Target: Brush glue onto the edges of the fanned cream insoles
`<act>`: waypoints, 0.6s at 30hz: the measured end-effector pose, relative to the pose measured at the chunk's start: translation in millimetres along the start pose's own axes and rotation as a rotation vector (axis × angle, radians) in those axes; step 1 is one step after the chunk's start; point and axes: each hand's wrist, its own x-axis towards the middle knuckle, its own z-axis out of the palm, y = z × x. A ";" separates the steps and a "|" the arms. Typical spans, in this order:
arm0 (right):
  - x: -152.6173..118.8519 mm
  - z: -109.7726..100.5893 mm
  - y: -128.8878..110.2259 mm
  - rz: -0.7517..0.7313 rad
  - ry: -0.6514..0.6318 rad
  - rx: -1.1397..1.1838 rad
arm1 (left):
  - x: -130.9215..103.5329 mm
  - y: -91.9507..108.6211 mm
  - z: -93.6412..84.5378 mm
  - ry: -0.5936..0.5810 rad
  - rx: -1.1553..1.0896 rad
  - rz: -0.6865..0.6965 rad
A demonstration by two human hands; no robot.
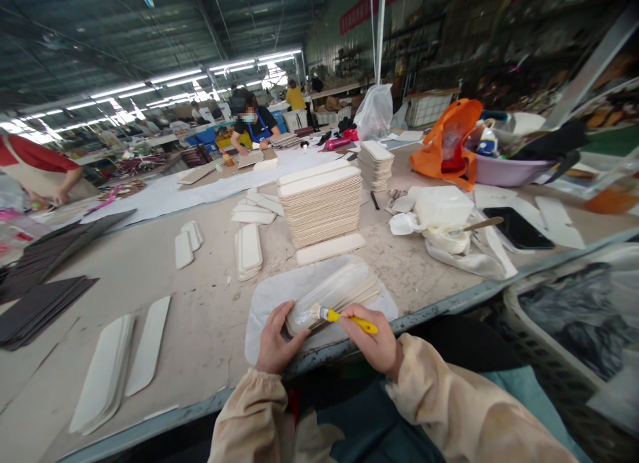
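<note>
A small fanned stack of pale rounded strips (339, 287) lies on a whitish sheet (262, 303) at the table's near edge. My right hand (372, 336) grips a brush with a yellow handle (367, 325), its bristles touching the near left end of the top strip, which looks wet and shiny. My left hand (279, 336) rests against that same end of the stack, thumb and fingers apart around its corner. Just beyond the sheet, a single strip (330, 249) lies in front of a tall stack of similar strips (322, 207).
Smaller strip piles (248, 250) and long pale pieces (107, 370) lie leftward, with dark sheets (42, 310) at far left. To the right are a tub of white paste (449, 239), a phone (516, 228), an orange bag (439, 144) and a purple basin (512, 171). People work beyond.
</note>
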 end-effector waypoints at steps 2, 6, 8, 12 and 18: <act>1.3 -3.1 1.1 0.000 0.014 -0.003 | -0.1 -0.7 0.3 0.006 -0.006 0.001; 4.2 -10.4 5.6 0.003 0.054 -0.008 | -0.1 -1.8 0.9 0.010 -0.014 0.007; 5.0 -13.1 8.4 0.007 0.061 -0.001 | 0.0 -1.8 0.8 0.005 -0.020 0.003; 4.9 -14.8 10.3 0.012 0.060 0.011 | 0.0 -1.6 0.5 0.002 -0.032 -0.003; 4.6 -14.7 9.0 0.015 0.056 0.019 | 0.6 -1.6 0.0 -0.003 -0.027 -0.006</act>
